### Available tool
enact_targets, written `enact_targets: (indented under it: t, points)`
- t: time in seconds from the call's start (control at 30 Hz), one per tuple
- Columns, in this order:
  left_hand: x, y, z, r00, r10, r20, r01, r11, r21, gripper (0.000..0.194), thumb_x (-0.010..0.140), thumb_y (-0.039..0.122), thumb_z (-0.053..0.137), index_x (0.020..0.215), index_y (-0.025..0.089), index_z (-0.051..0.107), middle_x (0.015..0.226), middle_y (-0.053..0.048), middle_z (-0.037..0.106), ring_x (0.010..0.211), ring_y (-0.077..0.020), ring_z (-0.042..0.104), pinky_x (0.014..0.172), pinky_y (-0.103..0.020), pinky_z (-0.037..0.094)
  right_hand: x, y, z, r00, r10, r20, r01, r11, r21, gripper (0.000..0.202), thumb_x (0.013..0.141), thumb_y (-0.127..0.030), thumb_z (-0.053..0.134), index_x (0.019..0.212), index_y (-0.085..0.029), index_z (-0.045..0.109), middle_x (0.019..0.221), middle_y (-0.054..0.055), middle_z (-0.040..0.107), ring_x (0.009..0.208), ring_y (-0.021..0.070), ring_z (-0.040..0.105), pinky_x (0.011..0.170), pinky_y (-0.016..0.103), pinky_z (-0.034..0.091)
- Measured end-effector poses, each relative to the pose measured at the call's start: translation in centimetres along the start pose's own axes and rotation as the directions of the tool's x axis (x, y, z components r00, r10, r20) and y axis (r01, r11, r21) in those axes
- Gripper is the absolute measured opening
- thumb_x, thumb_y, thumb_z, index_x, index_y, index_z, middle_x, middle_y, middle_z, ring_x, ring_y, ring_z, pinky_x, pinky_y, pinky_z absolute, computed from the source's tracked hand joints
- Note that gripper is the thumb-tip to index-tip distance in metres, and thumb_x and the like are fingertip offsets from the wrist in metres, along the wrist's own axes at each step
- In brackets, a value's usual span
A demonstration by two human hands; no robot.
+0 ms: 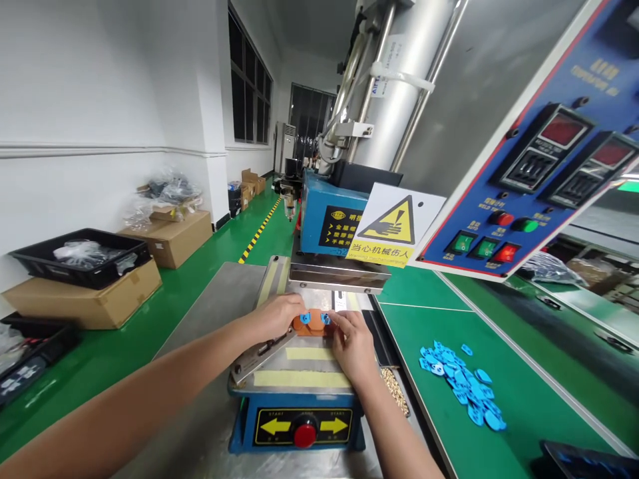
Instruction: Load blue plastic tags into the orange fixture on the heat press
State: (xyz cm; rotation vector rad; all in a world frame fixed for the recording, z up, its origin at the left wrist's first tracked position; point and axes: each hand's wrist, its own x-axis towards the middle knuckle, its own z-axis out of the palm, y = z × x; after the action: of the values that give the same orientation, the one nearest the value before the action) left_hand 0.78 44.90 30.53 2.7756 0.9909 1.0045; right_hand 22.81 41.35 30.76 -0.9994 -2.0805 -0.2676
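- Resting on the press platen near its far edge, an orange fixture is flanked by both hands.
- Left hand: fingers curled against the fixture's left end.
- Right hand: a small blue piece is pinched on the fixture.
- Loose blue pieces are heaped on the green worktop, well apart at the right.

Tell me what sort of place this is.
Probably a small factory workshop: a press machine with a control panel and hazard sign, both hands at an orange fixture, loose blue parts.
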Motion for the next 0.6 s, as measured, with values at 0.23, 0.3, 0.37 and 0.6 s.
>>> enact_targets:
  t: [0.23,0.3,0.37,0.6]
  points:
    - [0.0,0.1,-0.3,1.000,-0.010,0.008,0.010,0.999,0.036,0.038,0.085,0.005,0.036,0.099,0.017,0.069,0.097,-0.008,0.066,0.086,-0.0189,0.060,0.078,-0.027,0.046,0.1,0.1,0.3,1.000,-0.006,-0.023,0.006,1.000,0.014,0.032,0.083,-0.005,0.042,0.091,-0.018,0.070,0.092,0.008,0.066,0.089,0.0241,0.055,0.074,0.036,0.049]
    - [0.1,0.4,-0.4,0.998,-0.049,-0.029,0.048,0.998,-0.047,0.037,0.085,0.005,0.036,0.096,0.016,0.070,0.095,-0.008,0.066,0.084,-0.0183,0.061,0.078,-0.027,0.046,0.2,0.1,0.2,0.999,-0.002,-0.043,0.004,1.000,0.030,0.030,0.082,-0.006,0.044,0.092,-0.018,0.070,0.092,0.008,0.065,0.088,0.0237,0.055,0.075,0.037,0.049]
    - [0.3,0.7,-0.5,0.995,-0.086,-0.054,0.080,0.992,-0.096,0.034,0.085,0.006,0.038,0.092,0.016,0.070,0.095,-0.008,0.066,0.085,-0.0186,0.062,0.080,-0.028,0.046,0.1,0.1,-0.1,0.995,-0.005,-0.098,0.011,0.999,0.053,0.031,0.082,-0.007,0.043,0.093,-0.018,0.070,0.091,0.008,0.065,0.087,0.0229,0.056,0.076,0.037,0.049]
    - [0.3,1.6,-1.9,0.988,-0.147,-0.042,0.144,0.987,-0.065,0.032,0.086,0.009,0.038,0.095,0.015,0.069,0.097,-0.008,0.066,0.088,-0.0214,0.061,0.081,-0.031,0.046,-3.3,1.9,-4.3,0.947,0.105,-0.304,-0.063,0.987,0.145,0.031,0.082,-0.012,0.041,0.097,-0.019,0.068,0.093,0.008,0.066,0.089,0.0211,0.060,0.078,0.036,0.049]
